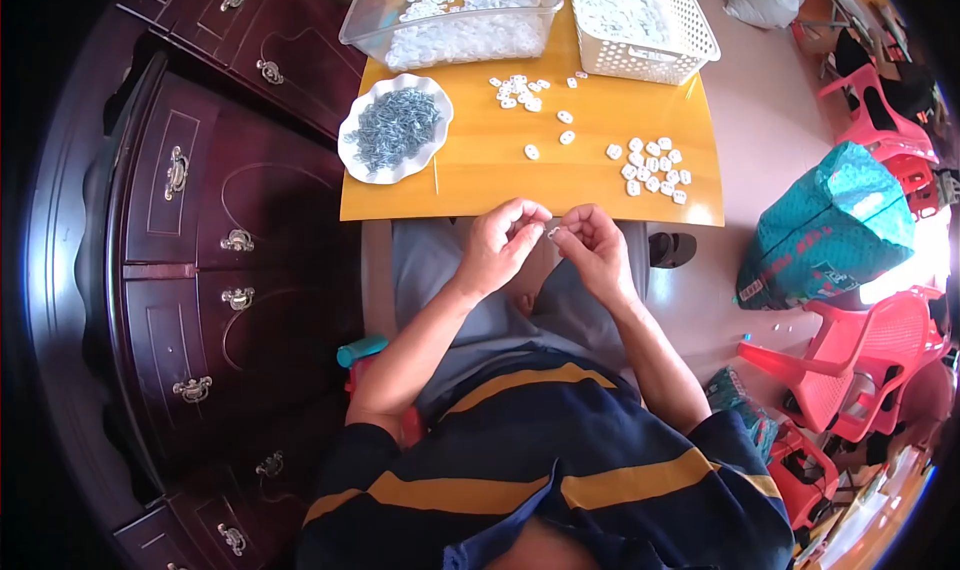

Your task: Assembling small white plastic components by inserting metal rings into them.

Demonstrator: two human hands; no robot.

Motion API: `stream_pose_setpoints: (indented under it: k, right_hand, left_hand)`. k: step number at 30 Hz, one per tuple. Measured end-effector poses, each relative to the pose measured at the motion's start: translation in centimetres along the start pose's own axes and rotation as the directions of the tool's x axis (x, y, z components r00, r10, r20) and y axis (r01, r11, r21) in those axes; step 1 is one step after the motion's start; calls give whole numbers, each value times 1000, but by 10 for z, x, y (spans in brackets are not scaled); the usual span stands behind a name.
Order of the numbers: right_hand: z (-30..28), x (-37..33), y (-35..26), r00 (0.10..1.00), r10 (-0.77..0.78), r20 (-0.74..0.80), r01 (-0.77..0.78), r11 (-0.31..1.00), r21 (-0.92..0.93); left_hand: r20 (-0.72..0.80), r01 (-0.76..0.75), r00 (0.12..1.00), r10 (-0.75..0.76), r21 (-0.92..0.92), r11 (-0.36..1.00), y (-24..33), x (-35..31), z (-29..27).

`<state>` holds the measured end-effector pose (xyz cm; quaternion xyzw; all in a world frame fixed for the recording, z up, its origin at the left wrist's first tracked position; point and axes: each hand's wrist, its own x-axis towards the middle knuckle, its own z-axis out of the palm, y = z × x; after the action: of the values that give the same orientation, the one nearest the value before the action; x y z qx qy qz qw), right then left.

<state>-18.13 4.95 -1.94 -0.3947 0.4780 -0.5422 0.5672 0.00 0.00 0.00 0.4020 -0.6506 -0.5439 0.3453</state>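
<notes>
My left hand (pixel 507 238) and my right hand (pixel 597 254) meet just off the front edge of the wooden table (pixel 470 192), both with fingers pinched. A tiny white piece (pixel 552 232) shows at the fingertips of my right hand. What the left fingers pinch is too small to make out. On the table lie small white oval pieces with dark holes: a cluster (pixel 517 92) at the back, a few loose ones (pixel 567 138) in the middle, and another group (pixel 655 167) at the right. A white wavy-rimmed dish (pixel 348 160) at the left is heaped with small grey metal pieces (pixel 398 127).
A clear plastic bin (pixel 368 38) and a cream perforated basket (pixel 690 68), both holding white pieces, stand at the table's back. A thin stick (pixel 436 176) lies near the dish. Dark wooden cabinets (pixel 240 185) flank my left. A teal bag (pixel 825 230) and red chairs (pixel 850 355) are rightward.
</notes>
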Motion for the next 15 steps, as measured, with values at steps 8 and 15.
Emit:
stream_pose_setpoints:
  k: [8, 15]
  right_hand:
    - [-2, -3, 6, 999, -49, 21, 50, 996, -69]
    - [2, -4, 3, 998, -58, 31, 61, 992, -114]
  left_hand:
    - [-20, -156, 987, 160, 146, 977, 1, -1, 6]
    - [-20, -191, 980, 197, 176, 966, 6, -3, 3]
